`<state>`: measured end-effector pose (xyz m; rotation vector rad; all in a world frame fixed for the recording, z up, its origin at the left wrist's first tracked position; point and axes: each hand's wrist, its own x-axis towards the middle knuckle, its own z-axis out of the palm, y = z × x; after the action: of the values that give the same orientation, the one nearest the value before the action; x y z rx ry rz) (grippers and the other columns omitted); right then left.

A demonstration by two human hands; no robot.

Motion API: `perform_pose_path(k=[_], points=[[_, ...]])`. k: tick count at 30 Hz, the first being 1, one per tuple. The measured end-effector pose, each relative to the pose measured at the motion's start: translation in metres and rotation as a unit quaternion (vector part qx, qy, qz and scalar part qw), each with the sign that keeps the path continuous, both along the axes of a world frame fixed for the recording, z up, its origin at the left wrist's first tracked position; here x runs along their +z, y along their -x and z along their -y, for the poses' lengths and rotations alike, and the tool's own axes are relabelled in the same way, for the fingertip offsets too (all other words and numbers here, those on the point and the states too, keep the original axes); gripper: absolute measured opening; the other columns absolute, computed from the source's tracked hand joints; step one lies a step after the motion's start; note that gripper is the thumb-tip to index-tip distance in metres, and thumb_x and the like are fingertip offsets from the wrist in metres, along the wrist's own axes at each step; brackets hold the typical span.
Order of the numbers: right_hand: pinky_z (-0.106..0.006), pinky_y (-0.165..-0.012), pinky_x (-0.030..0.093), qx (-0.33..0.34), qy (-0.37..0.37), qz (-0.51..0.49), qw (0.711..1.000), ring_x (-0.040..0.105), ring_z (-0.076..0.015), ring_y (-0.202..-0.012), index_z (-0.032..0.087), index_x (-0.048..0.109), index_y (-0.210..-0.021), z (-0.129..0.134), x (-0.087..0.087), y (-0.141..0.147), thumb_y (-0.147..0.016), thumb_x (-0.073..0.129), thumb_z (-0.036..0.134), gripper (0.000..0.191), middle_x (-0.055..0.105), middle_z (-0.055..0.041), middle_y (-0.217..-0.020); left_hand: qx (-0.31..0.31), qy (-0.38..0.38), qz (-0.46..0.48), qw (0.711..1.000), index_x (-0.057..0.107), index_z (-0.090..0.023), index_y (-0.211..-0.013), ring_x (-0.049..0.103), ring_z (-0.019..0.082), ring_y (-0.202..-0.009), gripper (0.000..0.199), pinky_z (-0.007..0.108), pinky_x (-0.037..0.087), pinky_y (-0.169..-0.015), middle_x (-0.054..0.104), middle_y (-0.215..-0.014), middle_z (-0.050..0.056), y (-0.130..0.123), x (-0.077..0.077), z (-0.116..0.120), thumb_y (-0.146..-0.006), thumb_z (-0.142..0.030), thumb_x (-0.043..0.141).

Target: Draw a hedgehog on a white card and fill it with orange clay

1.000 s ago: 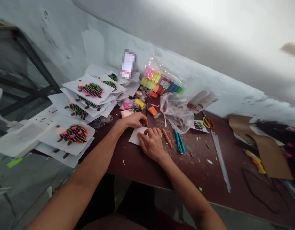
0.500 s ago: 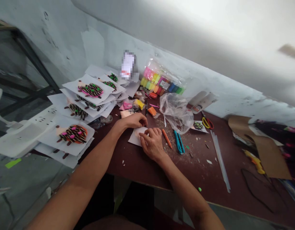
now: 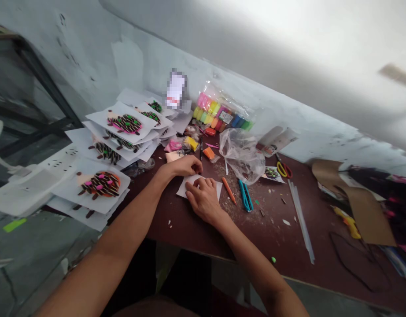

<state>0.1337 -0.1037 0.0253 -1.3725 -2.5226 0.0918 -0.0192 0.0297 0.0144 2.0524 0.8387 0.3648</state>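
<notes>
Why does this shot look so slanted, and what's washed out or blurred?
Head view: the dark red table slants across the frame from camera tilt; the pale plaster wall washes into glare at upper right; a white patch behind the paper stacks is pixelated; the left hand and right hand look sharp.

A small sheet of white paper (image 3: 182, 190) lies flat on the dark maroon surface (image 3: 190, 226), its outline angular, with one pointed corner toward the left and another toward the right. Most of its middle is covered by the hands. The left hand (image 3: 186, 166) curls over the far edge, while the fingers of the right hand (image 3: 194, 187) rest on top, with the right hand (image 3: 203, 201) covering the near part. Whatever lies beneath them is hidden.
</notes>
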Motion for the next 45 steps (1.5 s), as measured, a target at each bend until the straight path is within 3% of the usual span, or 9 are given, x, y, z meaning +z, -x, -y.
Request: perform_pose_path(k=[9,15,20,30,34,38,42,45], points=[[-0.039,-0.091,0.031,-0.023,-0.015,-0.008,1.000,0.046,-0.0221,-0.094,0.025,0.075,-0.106,0.004,0.004,-0.023,-0.101,0.051,0.032,0.026,0.060,-0.0067,-0.100,-0.008,-0.020,0.005,1.000,0.077,-0.013,-0.091,0.065,0.016,-0.075,0.038,0.023,0.046,-0.067,0.075,-0.083,0.004,0.001,-0.008,-0.005,-0.061,-0.003,0.056],[-0.041,-0.095,0.030,0.001,-0.022,0.002,1.000,0.046,-0.0239,-0.098,0.026,0.072,-0.117,0.000,0.002,-0.015,-0.101,0.051,0.034,0.027,0.060,-0.0081,-0.104,-0.006,-0.022,0.007,1.000,0.077,-0.015,-0.090,0.064,0.015,-0.075,0.037,0.023,0.045,-0.068,0.076,-0.085,0.003,0.002,-0.006,-0.005,-0.061,-0.003,0.057],[-0.043,-0.099,0.030,0.027,-0.024,0.036,0.999,0.046,-0.0239,-0.097,0.023,0.071,-0.113,-0.004,0.003,-0.008,-0.103,0.046,0.035,0.030,0.061,-0.0092,-0.105,-0.006,-0.018,0.009,1.000,0.077,-0.014,-0.089,0.065,0.015,-0.076,0.037,0.023,0.046,-0.069,0.076,-0.086,0.004,0.002,-0.005,-0.005,-0.061,-0.002,0.057],[-0.041,-0.097,0.030,0.001,-0.061,0.002,0.998,0.047,-0.0224,-0.093,0.023,0.073,-0.110,0.005,-0.003,-0.020,-0.102,0.048,0.031,0.027,0.062,-0.0073,-0.098,-0.004,-0.029,0.007,1.000,0.077,-0.013,-0.091,0.066,0.016,-0.077,0.036,0.022,0.047,-0.069,0.076,-0.087,0.004,0.002,-0.005,-0.003,-0.063,-0.002,0.057],[-0.042,-0.097,0.030,0.010,-0.051,0.017,0.998,0.047,-0.0236,-0.096,0.024,0.070,-0.119,0.004,-0.002,-0.016,-0.100,0.053,0.033,0.027,0.061,-0.0082,-0.103,-0.003,-0.033,0.002,0.999,0.077,-0.014,-0.090,0.066,0.016,-0.077,0.036,0.022,0.047,-0.069,0.076,-0.086,0.004,0.002,-0.004,-0.003,-0.063,-0.002,0.057],[-0.043,-0.098,0.030,0.017,-0.043,0.035,0.998,0.047,-0.0237,-0.095,0.023,0.071,-0.112,0.004,-0.001,-0.009,-0.102,0.050,0.035,0.027,0.062,-0.0085,-0.103,0.002,-0.035,0.001,0.999,0.077,-0.014,-0.089,0.066,0.015,-0.077,0.037,0.022,0.047,-0.069,0.076,-0.087,0.003,0.001,-0.002,-0.001,-0.063,0.000,0.056],[-0.040,-0.094,0.033,0.007,-0.039,-0.015,0.999,0.050,-0.0220,-0.094,0.024,0.074,-0.108,0.001,-0.001,-0.014,-0.102,0.049,0.032,0.026,0.063,-0.0070,-0.100,0.004,-0.024,-0.002,1.000,0.077,-0.014,-0.088,0.066,0.016,-0.078,0.035,0.022,0.047,-0.070,0.076,-0.087,0.004,0.001,-0.001,-0.001,-0.063,0.000,0.057],[-0.039,-0.089,0.035,-0.041,-0.070,-0.073,0.994,0.052,-0.0211,-0.089,0.023,0.075,-0.104,-0.003,-0.002,-0.025,-0.102,0.048,0.030,0.029,0.062,-0.0060,-0.091,0.002,-0.019,0.000,1.000,0.077,-0.013,-0.089,0.066,0.016,-0.079,0.036,0.023,0.047,-0.071,0.076,-0.088,0.004,0.002,-0.002,-0.002,-0.063,0.000,0.057]])
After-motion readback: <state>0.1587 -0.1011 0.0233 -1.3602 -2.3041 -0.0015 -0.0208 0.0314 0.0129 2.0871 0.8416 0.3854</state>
